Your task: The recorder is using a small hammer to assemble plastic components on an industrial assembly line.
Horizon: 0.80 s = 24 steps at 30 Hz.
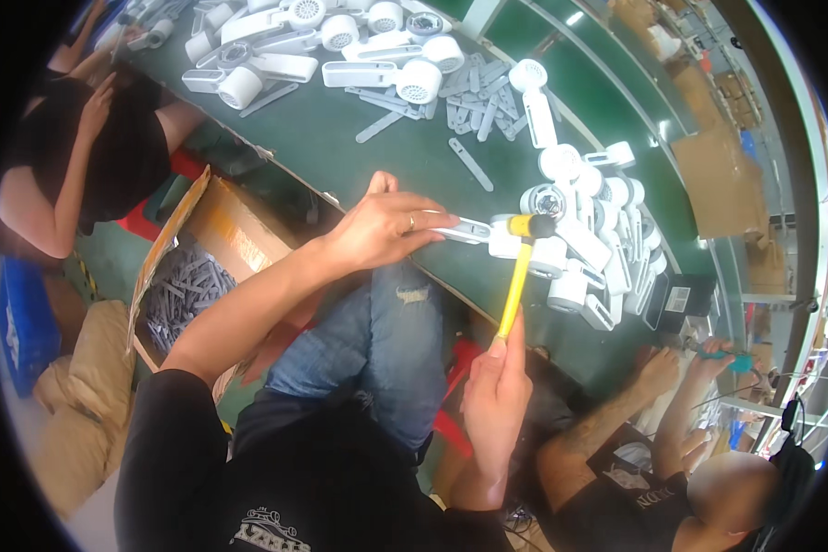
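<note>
My left hand (386,225) grips the handle of a white handheld fan (467,230) at the table's near edge, fingers closed along it. The fan's round head end lies to the right, partly hidden by the hammer. My right hand (497,391) is wrapped round the yellow handle of a small hammer (515,285). Its black and yellow head is over the fan's head end; whether they touch I cannot tell. Just beyond my left hand a loose grey strip (471,165) lies on the green table (368,170).
More white fans (607,221) are heaped at the right, others (340,37) at the far left. A pile of grey strips (483,97) lies between. Left of me stands an open cardboard box (225,216) holding many grey strips. Co-workers sit on both sides; a black box (685,304) stands at right.
</note>
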Each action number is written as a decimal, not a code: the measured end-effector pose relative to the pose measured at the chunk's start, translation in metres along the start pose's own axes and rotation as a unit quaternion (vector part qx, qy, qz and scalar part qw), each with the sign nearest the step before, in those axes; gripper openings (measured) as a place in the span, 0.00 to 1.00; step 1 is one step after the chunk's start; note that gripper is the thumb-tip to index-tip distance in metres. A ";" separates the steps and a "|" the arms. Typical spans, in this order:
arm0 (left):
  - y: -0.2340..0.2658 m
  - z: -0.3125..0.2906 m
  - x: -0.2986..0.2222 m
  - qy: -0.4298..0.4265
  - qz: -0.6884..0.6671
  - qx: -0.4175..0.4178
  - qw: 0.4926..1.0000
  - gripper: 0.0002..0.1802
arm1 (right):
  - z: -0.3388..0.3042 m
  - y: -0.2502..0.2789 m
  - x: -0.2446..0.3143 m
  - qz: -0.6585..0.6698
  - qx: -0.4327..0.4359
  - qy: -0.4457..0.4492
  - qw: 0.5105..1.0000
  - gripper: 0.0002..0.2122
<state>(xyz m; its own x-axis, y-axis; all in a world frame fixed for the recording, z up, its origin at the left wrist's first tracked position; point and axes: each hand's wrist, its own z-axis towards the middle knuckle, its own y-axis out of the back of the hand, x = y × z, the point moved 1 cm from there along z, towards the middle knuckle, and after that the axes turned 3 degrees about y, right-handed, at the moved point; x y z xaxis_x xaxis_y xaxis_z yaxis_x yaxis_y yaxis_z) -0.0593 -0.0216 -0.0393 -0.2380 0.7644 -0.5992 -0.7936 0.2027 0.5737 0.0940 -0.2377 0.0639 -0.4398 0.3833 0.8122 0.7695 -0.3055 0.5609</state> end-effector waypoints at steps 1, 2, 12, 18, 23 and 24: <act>0.002 0.000 -0.001 0.004 -0.001 0.004 1.000 0.18 | -0.003 -0.001 0.005 0.009 -0.016 0.002 1.000 0.26; 0.005 0.002 -0.002 0.000 0.014 0.006 1.000 0.18 | -0.008 0.000 0.009 0.020 -0.025 0.006 0.999 0.26; 0.004 0.002 -0.004 -0.004 0.021 0.007 1.000 0.18 | -0.011 -0.025 -0.005 -0.024 -0.094 0.053 0.994 0.25; 0.004 0.006 -0.005 -0.003 0.020 0.009 1.000 0.18 | -0.008 -0.021 0.001 -0.060 -0.062 0.035 0.996 0.25; 0.002 -0.001 -0.003 0.010 0.007 0.009 1.000 0.18 | -0.011 -0.021 0.005 -0.050 -0.050 0.027 0.997 0.25; 0.003 0.005 -0.003 0.008 0.003 0.007 1.000 0.18 | -0.012 -0.025 0.004 -0.039 -0.067 0.031 0.996 0.26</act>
<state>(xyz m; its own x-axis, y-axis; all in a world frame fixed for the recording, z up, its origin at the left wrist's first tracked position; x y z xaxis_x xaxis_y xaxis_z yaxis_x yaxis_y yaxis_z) -0.0575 -0.0202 -0.0328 -0.2521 0.7559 -0.6043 -0.7844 0.2061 0.5850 0.0672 -0.2386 0.0551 -0.5274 0.3571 0.7709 0.6647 -0.3917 0.6362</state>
